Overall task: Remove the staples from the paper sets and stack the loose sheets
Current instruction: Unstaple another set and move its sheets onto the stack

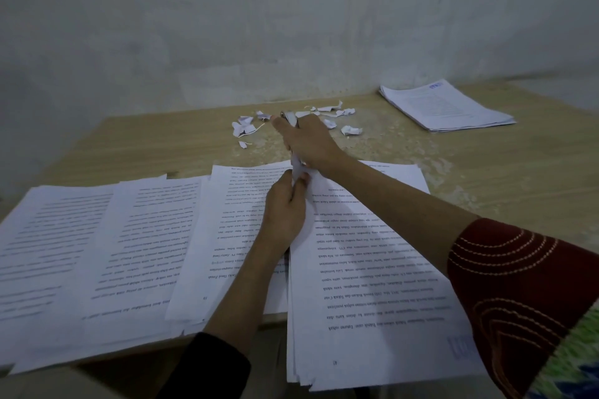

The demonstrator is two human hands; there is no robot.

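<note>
A stapled paper set [372,269] lies in front of me, its near end hanging over the table's front edge. My left hand [285,214] pinches the set's far left corner, which is lifted and crumpled. My right hand [308,142] is closed on a metal tool [289,118] whose tip sticks out past my fingers; its lower end meets that corner. Loose printed sheets [129,236] lie fanned out to the left, overlapping each other.
Several torn paper scraps [246,128] lie scattered on the wooden table [486,172] beyond my hands. Another paper pile [447,107] sits at the far right, near the grey wall [291,26].
</note>
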